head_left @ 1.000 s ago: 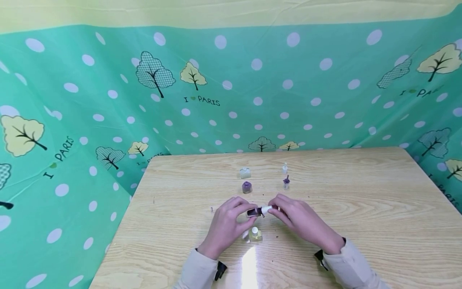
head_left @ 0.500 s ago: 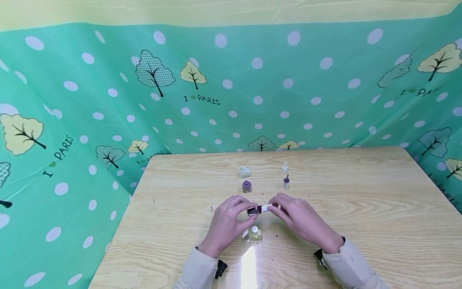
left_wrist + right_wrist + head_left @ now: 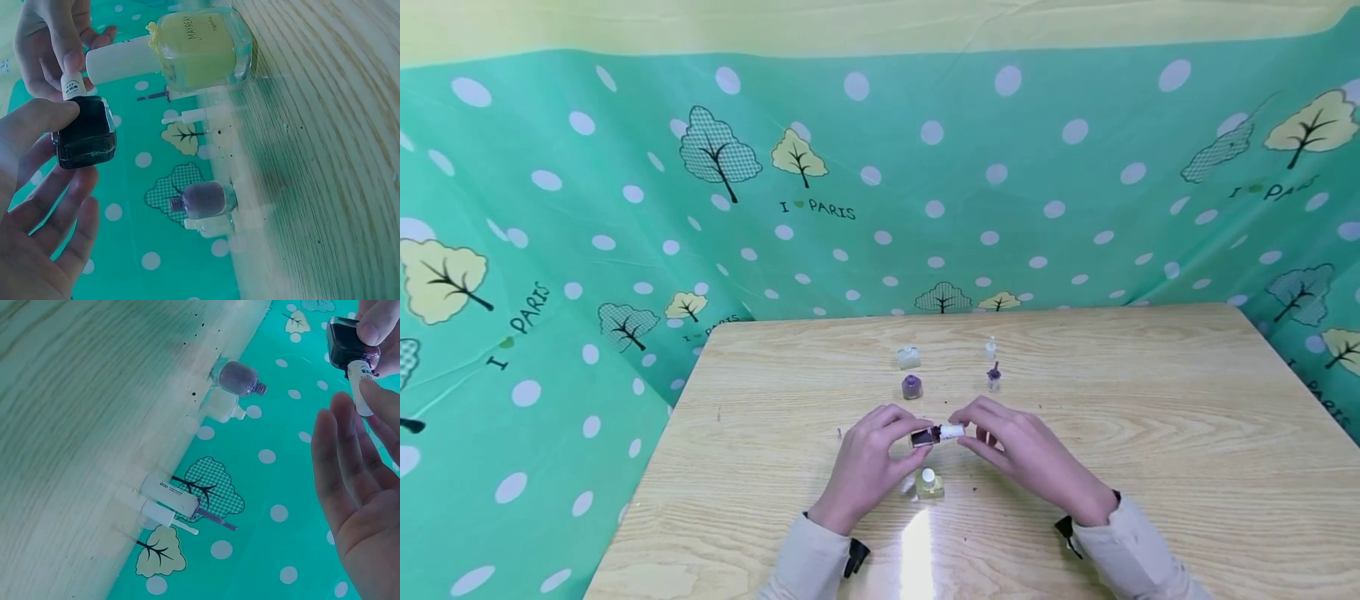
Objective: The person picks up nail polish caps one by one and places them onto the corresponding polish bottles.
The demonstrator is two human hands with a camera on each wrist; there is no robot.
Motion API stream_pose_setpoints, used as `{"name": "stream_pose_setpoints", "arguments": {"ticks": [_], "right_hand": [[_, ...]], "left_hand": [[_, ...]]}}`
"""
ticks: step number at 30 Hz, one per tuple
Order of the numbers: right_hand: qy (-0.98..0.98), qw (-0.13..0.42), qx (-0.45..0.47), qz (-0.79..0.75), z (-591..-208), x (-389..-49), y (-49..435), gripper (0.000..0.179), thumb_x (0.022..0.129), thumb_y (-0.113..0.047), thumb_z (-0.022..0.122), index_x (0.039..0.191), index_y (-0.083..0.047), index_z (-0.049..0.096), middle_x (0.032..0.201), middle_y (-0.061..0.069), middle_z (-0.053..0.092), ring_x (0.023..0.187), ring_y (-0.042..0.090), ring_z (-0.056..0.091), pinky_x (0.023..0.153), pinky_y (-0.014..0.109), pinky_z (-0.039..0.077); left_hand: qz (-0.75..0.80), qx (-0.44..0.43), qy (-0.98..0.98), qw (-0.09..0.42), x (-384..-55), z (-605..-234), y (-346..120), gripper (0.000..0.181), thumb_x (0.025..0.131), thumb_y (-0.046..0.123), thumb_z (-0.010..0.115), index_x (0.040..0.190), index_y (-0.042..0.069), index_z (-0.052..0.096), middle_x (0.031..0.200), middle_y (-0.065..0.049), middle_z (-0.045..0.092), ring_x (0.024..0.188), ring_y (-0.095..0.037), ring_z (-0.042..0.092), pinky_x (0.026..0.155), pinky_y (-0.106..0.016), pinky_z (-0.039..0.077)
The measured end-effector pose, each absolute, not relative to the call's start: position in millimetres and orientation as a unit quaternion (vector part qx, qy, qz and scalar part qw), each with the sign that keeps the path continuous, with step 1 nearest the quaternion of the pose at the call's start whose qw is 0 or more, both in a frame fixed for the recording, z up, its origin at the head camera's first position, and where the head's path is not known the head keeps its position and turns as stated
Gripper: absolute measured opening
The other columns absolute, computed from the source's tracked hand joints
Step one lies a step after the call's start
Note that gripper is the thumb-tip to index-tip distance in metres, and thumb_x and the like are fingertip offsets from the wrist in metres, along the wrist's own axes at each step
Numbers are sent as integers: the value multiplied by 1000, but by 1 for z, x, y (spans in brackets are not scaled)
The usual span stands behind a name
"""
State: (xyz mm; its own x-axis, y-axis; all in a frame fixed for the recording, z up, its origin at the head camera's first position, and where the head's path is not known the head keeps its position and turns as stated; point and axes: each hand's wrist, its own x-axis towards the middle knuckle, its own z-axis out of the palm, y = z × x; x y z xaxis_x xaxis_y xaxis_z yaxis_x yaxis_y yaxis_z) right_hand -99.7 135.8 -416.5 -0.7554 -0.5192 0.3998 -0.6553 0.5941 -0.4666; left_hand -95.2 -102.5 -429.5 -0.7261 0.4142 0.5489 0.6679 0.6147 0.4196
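Observation:
My left hand [image 3: 880, 446] grips a small square bottle of dark nail polish [image 3: 87, 134] between thumb and fingers, tipped on its side above the table. The bottle's white cap [image 3: 360, 387] is on its neck and points to the right. My right hand [image 3: 1011, 437] has thumb and fingertips at this cap, pinching it. Just below the hands in the head view, a yellow nail polish bottle [image 3: 929, 486] stands upright with its white cap [image 3: 122, 60] on. In the left wrist view its label reads MAYREAY.
Farther back on the wooden table [image 3: 1150, 400] stand an uncapped purple bottle [image 3: 912, 387] and an uncapped clear-white bottle [image 3: 908, 358]. To their right, a purple-tipped brush cap [image 3: 994, 379] and a white brush cap [image 3: 991, 348] stand brush up. A patterned green cloth [image 3: 880, 167] hangs behind.
My right fingers have shifted around the white cap and spread a little, showing more of it. The dark bottle stays in my left hand, nearly still.

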Motion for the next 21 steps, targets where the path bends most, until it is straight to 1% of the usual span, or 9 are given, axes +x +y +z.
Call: {"name": "stream_pose_setpoints", "arguments": {"ticks": [4,8,11,14,17,21], "right_hand": [[-887,119,332,298,-419,-100,135,18,90,-13,72,108,-16,69,97,-9,66,74,-1,59,61,16,52],[-893,111,327,289,-420,-101,134,13,95,-18,67,108,-15,70,93,-11,64,72,-4,56,61,16,52],[-899,101,319,281,-420,-100,133,11,98,-22,63,105,-18,70,92,-13,62,71,-5,54,62,17,52],[-906,91,307,277,-420,-100,133,12,101,-26,58,101,-21,69,89,-14,62,72,-6,53,64,19,52],[-911,81,292,280,-420,-100,132,16,103,-28,55,96,-24,69,83,-14,62,67,-6,50,61,18,49],[-914,76,280,283,-422,-102,131,20,103,-27,54,91,-22,70,76,-13,60,62,-6,46,56,16,44]], "left_hand": [[-312,-312,-873,206,-95,-430,-102,26,78,17,84,103,17,76,95,8,69,85,-5,62,72,-16,52],[-311,-311,-875,203,-95,-430,-101,27,78,17,84,103,17,76,96,9,69,86,-5,62,73,-17,53],[-312,-312,-874,202,-95,-430,-101,27,78,17,84,103,18,76,97,9,69,86,-5,62,74,-16,52],[-317,-315,-871,204,-95,-429,-100,26,78,17,84,103,18,76,97,9,69,87,-4,62,72,-15,51],[-318,-318,-869,207,-94,-429,-99,26,78,16,84,103,17,76,96,9,69,87,-4,62,72,-14,51],[-314,-321,-869,208,-93,-429,-98,26,78,16,84,103,16,76,96,8,69,86,-5,62,72,-14,51]]}}
